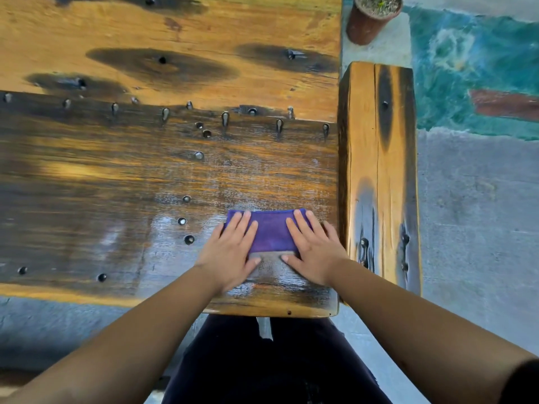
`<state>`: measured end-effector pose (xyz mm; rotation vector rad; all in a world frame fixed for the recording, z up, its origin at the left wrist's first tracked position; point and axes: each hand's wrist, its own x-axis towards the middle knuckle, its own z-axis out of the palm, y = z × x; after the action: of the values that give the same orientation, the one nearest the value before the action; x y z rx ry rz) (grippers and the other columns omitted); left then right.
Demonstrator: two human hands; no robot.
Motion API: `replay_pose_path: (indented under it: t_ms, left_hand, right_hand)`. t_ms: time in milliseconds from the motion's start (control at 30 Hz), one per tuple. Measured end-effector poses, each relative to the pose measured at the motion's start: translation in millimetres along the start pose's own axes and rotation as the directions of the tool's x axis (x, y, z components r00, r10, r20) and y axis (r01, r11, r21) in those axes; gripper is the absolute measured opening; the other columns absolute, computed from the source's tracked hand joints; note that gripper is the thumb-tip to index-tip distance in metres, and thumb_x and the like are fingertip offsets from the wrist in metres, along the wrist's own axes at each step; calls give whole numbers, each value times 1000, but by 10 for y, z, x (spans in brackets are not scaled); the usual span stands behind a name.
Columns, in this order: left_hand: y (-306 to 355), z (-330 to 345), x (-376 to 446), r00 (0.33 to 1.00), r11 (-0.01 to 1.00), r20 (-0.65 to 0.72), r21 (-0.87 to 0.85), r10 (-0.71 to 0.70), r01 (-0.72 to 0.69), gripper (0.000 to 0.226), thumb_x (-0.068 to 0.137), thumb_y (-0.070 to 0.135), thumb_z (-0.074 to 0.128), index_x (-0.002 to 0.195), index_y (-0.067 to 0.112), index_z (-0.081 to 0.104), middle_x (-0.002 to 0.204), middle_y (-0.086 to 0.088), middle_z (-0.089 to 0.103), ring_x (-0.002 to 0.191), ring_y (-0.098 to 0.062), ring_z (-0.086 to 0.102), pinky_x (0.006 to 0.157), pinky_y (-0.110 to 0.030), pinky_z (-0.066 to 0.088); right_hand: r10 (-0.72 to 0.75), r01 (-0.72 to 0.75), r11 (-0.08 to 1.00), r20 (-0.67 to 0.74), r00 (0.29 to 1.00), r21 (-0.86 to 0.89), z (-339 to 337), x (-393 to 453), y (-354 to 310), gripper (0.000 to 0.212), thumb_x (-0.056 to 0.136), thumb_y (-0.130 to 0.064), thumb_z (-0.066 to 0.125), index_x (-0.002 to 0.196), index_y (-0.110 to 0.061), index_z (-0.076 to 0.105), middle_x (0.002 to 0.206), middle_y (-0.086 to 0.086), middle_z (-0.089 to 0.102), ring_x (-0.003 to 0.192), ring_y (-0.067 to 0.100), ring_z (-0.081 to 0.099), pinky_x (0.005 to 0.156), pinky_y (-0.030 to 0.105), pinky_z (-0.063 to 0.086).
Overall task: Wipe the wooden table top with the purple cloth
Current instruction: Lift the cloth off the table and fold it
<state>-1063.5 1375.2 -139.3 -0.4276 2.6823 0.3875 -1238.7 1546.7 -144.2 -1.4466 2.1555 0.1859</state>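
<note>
1. The purple cloth (269, 233), folded into a flat rectangle, lies on the wooden counter (163, 170) near its right end and close to the near edge.
2. The left hand (230, 252) lies flat on the left part of the cloth, fingers straight and slightly spread, pointing away from the person; its thumb reaches onto the bare wood just nearer than the cloth.
3. The right hand (313, 252) lies flat on the right part of the cloth in the same way, fingers straight and spread, with its outer fingers over the cloth's right edge and its thumb on the wood at the near side.
4. Neither hand curls round the cloth; both press it down with open palms, and a strip of purple shows between them.
5. The wood around and to the left of the cloth has a wet-looking sheen with pale reflections.
6. The counter top is made of planks, orange-brown with dark scorched patches, and is studded with metal nail heads (189, 239) and bent nails along a seam across the middle.
7. Just right of the counter stands a wooden bench (379, 170) of the same burnt finish, running from near to far.
8. At the far right, a brown plant pot (370, 18) stands on the concrete floor (472, 214), beside a teal painted area.
9. The person's dark-clothed legs show below the near edge.
</note>
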Motion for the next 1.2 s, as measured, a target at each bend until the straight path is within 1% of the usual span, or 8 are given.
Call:
replay_pose_path:
  t_ms: [133,333,500,633,733,900,1033,1200]
  left_hand:
    - [-12,111,74,977,998,205,-3,-56,58,93,84,76,13,146,21,-27,153,-2,-35,142,-21,-29,117,-49,-6]
    - [5,-200,200,946,931,-194,-308,-262,194,52,90,38,52,137,18,42,142,-3,39,127,-27,38,99,-46,37]
    - [-171,-289,356,939,907,24,-251,-344,339,39,90,33,55,125,16,48,123,-7,47,113,-31,47,96,-46,42]
    - [-281,-331,417,942,872,68,-361,-328,330,25,90,33,61,109,18,55,105,-9,53,106,-29,50,93,-41,42]
    - [-294,-327,382,925,729,57,-598,-375,333,16,87,28,66,80,24,51,84,-1,53,87,-24,54,70,-33,40]
    - [-280,-229,69,900,402,71,-877,-430,261,21,87,27,67,74,30,51,71,4,57,65,-14,53,64,-37,46]
    - [-159,-106,-62,857,525,-66,-813,-512,251,26,84,23,69,71,32,48,77,9,51,73,0,47,62,-11,32]
    - [14,-181,114,783,568,-55,-721,-619,398,13,86,21,65,90,16,54,97,-6,48,92,-23,50,74,-24,32]
  right_hand:
    - [12,-10,1000,134,991,-18,35,148,78,85,83,-78,6,150,-32,-20,154,-7,-31,144,22,-25,115,51,-5]
    - [98,-69,984,-175,980,163,-215,239,175,69,90,-62,39,148,-27,26,155,0,28,137,26,26,107,48,29]
    - [207,-193,962,-53,977,195,-356,388,222,50,89,-48,56,134,-31,45,130,0,45,121,25,35,97,44,35]
    - [225,-208,888,7,974,411,-458,427,199,21,86,-35,67,92,-34,47,102,-5,50,103,23,46,82,39,45]
    - [229,-228,794,70,971,564,-478,424,138,27,88,-24,66,90,-33,41,83,-7,56,78,19,58,62,33,45]
    - [148,-178,618,109,983,765,-549,322,163,21,88,-22,70,72,-20,57,81,3,55,79,22,55,70,35,41]
    - [142,-163,733,86,986,660,-577,273,148,17,87,-28,70,75,-24,57,84,1,58,77,14,55,63,26,38]
    - [249,-238,855,37,968,461,-511,312,84,18,87,-35,66,87,-24,52,85,-2,59,84,21,59,67,30,39]
